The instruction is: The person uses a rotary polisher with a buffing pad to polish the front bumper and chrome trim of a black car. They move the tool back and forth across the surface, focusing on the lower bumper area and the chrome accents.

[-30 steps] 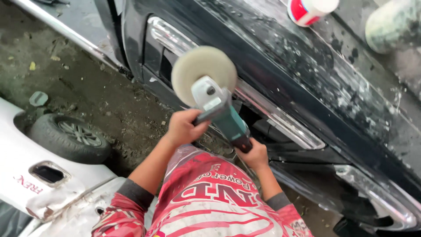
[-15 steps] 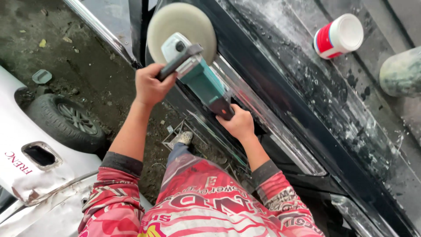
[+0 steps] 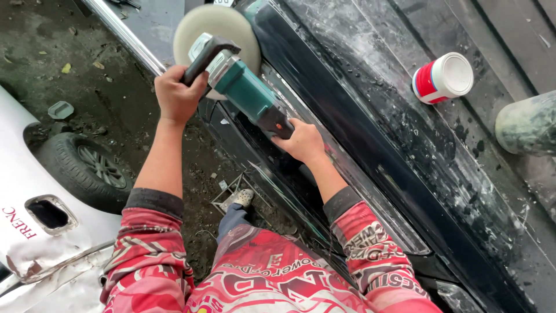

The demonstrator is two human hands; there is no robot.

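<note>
My red patterned sleeves fill the bottom edge, with my shoe on a small metal step over the dirt ground.

My left hand is on the black side handle of the polisher, fingers wrapped tight around it. My right hand has the rear grip of the same tool, fingers clamped on the black end of the green body. Polisher held in the air at a slant, between both hands, round cream pad at the far end, over the edge of the dark car panel. Can't tell if the pad touches the panel.

Panel is dark and glossy, smeared with whitish streaks and wet spots.

Further right on the car's surface: a small red and white tub lying on its side, white lid on, contents not visible. Beyond it, at the right edge, a grey-green rounded thing, cut off by the frame; can't tell what it is.

Left side, on the ground: a tyre beside a white body panel with a rectangular cutout, and a small grey lid lying in the dirt further up.
</note>
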